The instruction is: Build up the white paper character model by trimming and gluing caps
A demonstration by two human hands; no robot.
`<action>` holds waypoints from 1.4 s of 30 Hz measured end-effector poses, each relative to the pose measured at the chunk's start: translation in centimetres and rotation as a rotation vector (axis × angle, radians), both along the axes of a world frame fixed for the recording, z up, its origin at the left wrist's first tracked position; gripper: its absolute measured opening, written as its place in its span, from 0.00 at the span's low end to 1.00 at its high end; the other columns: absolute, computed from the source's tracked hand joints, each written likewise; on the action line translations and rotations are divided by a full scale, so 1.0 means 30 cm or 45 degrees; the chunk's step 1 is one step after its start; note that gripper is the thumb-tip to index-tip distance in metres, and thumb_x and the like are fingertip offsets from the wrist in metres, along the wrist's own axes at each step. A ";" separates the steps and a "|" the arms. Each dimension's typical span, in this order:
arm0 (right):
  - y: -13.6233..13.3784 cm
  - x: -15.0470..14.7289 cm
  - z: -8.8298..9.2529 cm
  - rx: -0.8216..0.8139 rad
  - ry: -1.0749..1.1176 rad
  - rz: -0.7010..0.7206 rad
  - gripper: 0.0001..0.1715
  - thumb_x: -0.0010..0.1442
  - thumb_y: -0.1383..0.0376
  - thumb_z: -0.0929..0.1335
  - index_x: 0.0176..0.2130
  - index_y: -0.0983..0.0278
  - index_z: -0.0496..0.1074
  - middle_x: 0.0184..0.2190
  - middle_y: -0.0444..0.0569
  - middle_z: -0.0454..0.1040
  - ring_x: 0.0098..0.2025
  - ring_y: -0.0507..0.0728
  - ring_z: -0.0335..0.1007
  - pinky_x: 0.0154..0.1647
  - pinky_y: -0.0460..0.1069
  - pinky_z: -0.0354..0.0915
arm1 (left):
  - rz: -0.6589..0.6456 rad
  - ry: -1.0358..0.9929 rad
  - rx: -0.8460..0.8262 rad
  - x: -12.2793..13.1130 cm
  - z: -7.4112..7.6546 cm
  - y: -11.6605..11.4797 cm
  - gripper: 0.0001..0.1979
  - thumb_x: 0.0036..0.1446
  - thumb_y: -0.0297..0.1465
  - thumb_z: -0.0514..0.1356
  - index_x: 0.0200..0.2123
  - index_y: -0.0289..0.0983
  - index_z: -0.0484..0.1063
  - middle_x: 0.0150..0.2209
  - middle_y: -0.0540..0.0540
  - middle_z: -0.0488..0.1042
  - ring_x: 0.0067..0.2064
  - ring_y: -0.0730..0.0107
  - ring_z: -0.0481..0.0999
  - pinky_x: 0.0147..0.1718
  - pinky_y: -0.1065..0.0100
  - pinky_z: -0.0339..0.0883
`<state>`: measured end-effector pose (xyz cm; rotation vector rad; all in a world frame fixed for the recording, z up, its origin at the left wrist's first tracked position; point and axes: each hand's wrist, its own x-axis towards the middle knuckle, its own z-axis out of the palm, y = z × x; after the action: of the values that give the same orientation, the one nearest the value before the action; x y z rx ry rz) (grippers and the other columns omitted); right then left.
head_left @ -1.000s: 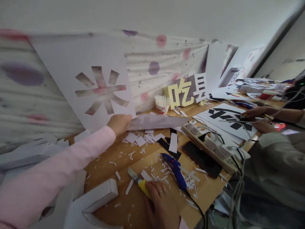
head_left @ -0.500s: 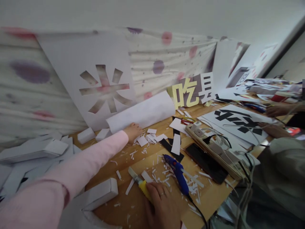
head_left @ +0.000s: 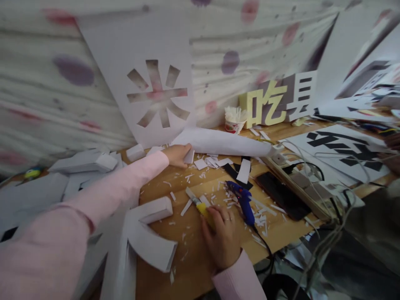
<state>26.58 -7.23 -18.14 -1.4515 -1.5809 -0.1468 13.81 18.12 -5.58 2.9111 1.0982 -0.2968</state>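
Note:
My left hand reaches out in a pink sleeve and grips the near end of a long rolled white paper sheet that lies across the wooden table. My right hand rests on the table, closed around a yellow utility knife whose blade points away to the left. A blue glue gun lies just right of that hand among paper scraps. A white sheet with a cut-out character leans on the wall behind the roll.
A white 3D foam letter lies at the near left, more white pieces beyond. A power strip with cables, a black phone, a paper cup, yellow and white characters and a black-printed sheet fill the right. Another person's hand shows at the right edge.
My left hand brought the white sheet down from in front of the cut-out sheet to the table, now rolled and lying flat. The view shifted lower. My right hand stayed on the knife.

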 end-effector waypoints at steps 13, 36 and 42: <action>-0.110 -0.049 0.074 -0.146 0.351 0.658 0.41 0.58 0.54 0.75 0.63 0.61 0.60 0.55 0.60 0.75 0.56 0.65 0.74 0.57 0.60 0.71 | -0.174 -0.680 -0.499 -0.274 0.019 -0.654 0.32 0.45 0.44 0.73 0.54 0.43 0.73 0.61 0.41 0.69 0.63 0.51 0.64 0.64 0.52 0.52; -0.157 -0.214 -0.022 -0.394 0.068 0.443 0.33 0.49 0.62 0.77 0.53 0.69 0.72 0.49 0.63 0.78 0.56 0.72 0.70 0.55 0.68 0.67 | 0.082 -0.351 -0.397 -0.382 -0.126 -0.751 0.28 0.49 0.41 0.71 0.52 0.42 0.72 0.51 0.41 0.79 0.57 0.50 0.75 0.67 0.38 0.33; -0.110 -0.173 0.090 -0.250 0.043 0.605 0.36 0.51 0.60 0.78 0.57 0.65 0.71 0.49 0.60 0.79 0.54 0.67 0.73 0.54 0.63 0.70 | 0.102 -0.440 -0.309 -0.397 0.009 -0.757 0.25 0.51 0.36 0.68 0.53 0.42 0.71 0.51 0.44 0.80 0.55 0.54 0.77 0.68 0.39 0.32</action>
<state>21.39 -10.52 -15.43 -1.1725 -1.9060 0.3156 1.89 -4.57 -5.32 2.5695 1.0357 0.0704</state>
